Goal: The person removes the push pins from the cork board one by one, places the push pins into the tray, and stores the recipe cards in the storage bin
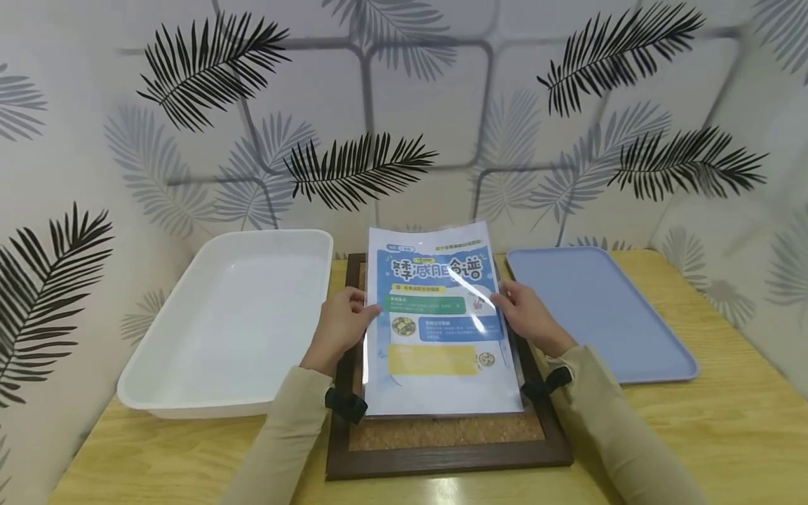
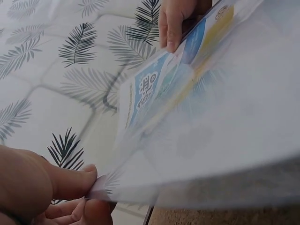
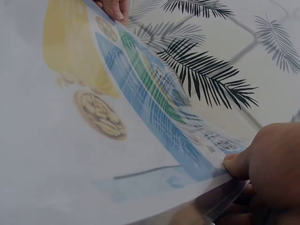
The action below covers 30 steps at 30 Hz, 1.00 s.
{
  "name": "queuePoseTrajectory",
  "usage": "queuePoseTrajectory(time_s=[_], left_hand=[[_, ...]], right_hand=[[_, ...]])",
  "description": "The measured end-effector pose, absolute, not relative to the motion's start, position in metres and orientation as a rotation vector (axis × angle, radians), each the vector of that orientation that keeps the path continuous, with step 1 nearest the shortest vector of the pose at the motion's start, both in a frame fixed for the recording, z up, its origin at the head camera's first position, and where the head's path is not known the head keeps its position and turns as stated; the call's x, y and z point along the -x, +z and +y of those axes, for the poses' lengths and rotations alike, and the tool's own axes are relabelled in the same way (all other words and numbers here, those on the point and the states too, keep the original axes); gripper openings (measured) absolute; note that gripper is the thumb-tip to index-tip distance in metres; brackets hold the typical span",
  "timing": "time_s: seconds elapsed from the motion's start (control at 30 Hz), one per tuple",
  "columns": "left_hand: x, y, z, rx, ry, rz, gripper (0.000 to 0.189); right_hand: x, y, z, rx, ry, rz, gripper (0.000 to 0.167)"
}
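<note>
A printed sheet in a glossy clear sleeve [image 1: 442, 393], with blue, green and yellow blocks, is held up over a brown-framed cork board [image 1: 442, 435]. My left hand [image 1: 341, 324] pinches its left edge between thumb and fingers; in the left wrist view the thumb [image 2: 77, 180] lies on top of the edge. On the opposite edge, my right hand [image 1: 533, 319] pinches the sheet, and the right wrist view shows that thumb [image 3: 238, 164] pressing on it. The sheet bows slightly and hides most of the cork surface; its lower edge lies over the cork.
To the left stands a white deep tray [image 1: 236, 322]. A flat blue tray [image 1: 600, 315] lies on the right. Both rest on a wooden table [image 1: 726, 421], and behind them rises a wall covering [image 1: 429, 105] with a leaf pattern.
</note>
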<state>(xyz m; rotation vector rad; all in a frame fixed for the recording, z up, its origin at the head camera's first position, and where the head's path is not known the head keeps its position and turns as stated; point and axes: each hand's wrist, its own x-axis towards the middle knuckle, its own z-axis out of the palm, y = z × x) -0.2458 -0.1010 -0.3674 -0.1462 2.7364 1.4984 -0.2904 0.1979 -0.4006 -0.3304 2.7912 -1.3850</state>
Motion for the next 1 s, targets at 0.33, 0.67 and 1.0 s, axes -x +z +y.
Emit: queuePoseTrajectory(time_s=[0.33, 0.67, 1.0], left_hand=[[0.238, -0.36, -0.124, 0.117, 1.532, 2.644, 0.038], [0.237, -0.346, -0.17, 0.158, 1.494, 2.672, 0.039], [0.234, -0.342, -0.224, 0.298, 1.477, 2.758, 0.037]], right_hand=[[0.287, -0.391, 0.183, 0.296, -1.389, 2.698, 0.031], [0.292, -0.381, 0.145, 0.37, -1.517, 2.515, 0.04], [0.297, -0.372, 0.093, 0.42, -1.579, 2.344, 0.035]])
